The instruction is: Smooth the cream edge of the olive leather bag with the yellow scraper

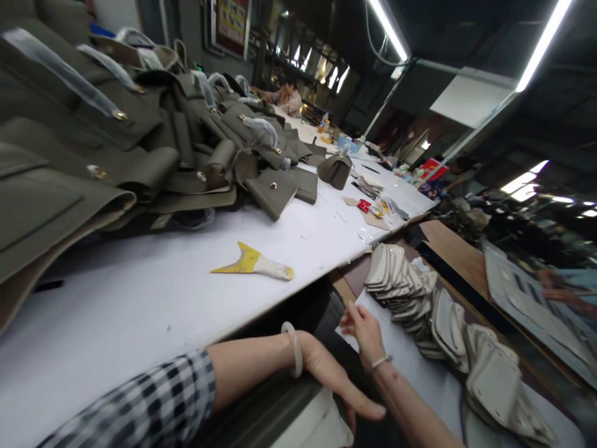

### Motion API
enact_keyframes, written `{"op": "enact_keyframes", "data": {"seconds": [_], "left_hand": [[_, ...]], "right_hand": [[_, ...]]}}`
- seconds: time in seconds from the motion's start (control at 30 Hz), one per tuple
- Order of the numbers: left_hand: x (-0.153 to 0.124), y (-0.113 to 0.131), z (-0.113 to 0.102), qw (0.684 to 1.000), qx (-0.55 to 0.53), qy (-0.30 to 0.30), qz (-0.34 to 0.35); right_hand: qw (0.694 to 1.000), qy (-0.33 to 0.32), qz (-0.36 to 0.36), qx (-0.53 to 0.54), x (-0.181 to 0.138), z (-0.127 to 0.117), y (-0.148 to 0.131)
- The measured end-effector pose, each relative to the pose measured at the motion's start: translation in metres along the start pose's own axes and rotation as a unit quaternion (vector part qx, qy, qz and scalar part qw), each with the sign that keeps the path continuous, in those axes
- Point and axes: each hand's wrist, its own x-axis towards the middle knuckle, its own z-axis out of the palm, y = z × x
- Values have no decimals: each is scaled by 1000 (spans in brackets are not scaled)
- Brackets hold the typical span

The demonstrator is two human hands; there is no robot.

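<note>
My left hand (329, 371), with a pale bangle at the wrist and a black-and-white checked sleeve, reaches over the lap. One finger is stretched out; the others are partly hidden beneath. Below it lie a dark olive piece (254, 414) and an off-white piece (317, 424), and I see no grip on either. My right hand (366, 333), wearing a thin bracelet, is raised by the edge of a white sheet (410, 356). Its fingers are loosely bent and apart, with nothing visible in them. Stacks of off-white panels (405, 283) stand to its right.
Olive handbags (186, 149) with wrapped handles are heaped on the white table (140, 298). A yellow-and-white forked piece (252, 264) lies near its edge. Small supplies (368, 208) sit farther along. One person (285, 98) sits at the far end; another's hands (559, 292) show at right.
</note>
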Motion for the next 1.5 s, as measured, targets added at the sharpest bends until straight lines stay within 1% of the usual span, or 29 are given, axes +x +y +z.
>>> {"op": "enact_keyframes", "data": {"seconds": [0.07,0.1,0.17,0.2,0.27,0.3,0.33,0.37,0.4,0.43,0.47,0.5,0.57,0.6,0.67,0.7,0.73,0.77,0.8,0.83,0.87,0.93,1.0,1.07,1.13,1.3,1.5], "left_hand": [[0,6,1,1000,17,1,10],[0,8,2,999,29,4,24],[-1,12,4,997,53,13,58],[-2,12,5,996,56,22,71],[-5,10,7,994,47,46,85],[-6,7,8,993,40,57,91],[-7,5,9,993,34,66,94],[-8,3,9,993,29,72,92],[-10,1,10,993,28,77,87],[-11,1,10,993,27,81,77],[-12,0,11,994,27,85,66],[-13,1,12,994,27,88,54],[-14,2,14,995,23,94,34],[-15,3,15,995,21,95,26],[-15,5,17,995,16,99,14],[-15,6,18,995,14,101,8],[-15,7,19,995,13,103,1],[-15,8,20,994,12,105,-7],[-16,9,21,994,12,109,-14],[-17,10,21,993,13,112,-21],[-18,12,22,993,15,116,-27],[-20,15,24,991,22,128,-38],[-23,18,27,988,34,141,-50],[-26,21,29,985,47,151,-61],[-28,23,30,984,57,153,-69],[-30,30,32,980,76,162,-81],[-33,33,33,979,85,171,-68]], "right_hand": [[989,-81,-88,-82,29,21,-24],[975,-125,-139,-121,40,38,-37],[931,-210,-233,-187,51,83,-61],[906,-246,-269,-215,52,107,-69],[866,-294,-308,-263,48,150,-79],[853,-306,-317,-278,46,165,-80],[843,-318,-323,-289,43,174,-80],[838,-325,-322,-298,42,176,-79],[837,-328,-316,-304,42,170,-78],[841,-327,-303,-308,43,156,-77],[849,-321,-285,-309,43,135,-78],[860,-313,-262,-307,43,108,-78],[886,-301,-204,-288,38,41,-79],[897,-304,-169,-273,31,5,-79],[909,-321,-101,-247,10,-63,-73],[913,-331,-53,-231,-5,-92,-68],[916,-350,50,-191,-21,-115,-61],[896,-383,141,-173,-39,-132,-53],[879,-405,192,-165,-56,-142,-43],[867,-419,223,-153,-73,-147,-34],[855,-435,240,-148,-87,-146,-25],[843,-452,254,-141,-108,-135,-11],[836,-457,272,-138,-117,-119,-4],[831,-453,294,-130,-118,-106,-3],[829,-450,308,-122,-117,-99,-6],[831,-448,306,-124,-117,-97,-11],[828,-443,324,-114,-121,-94,-10]]}}
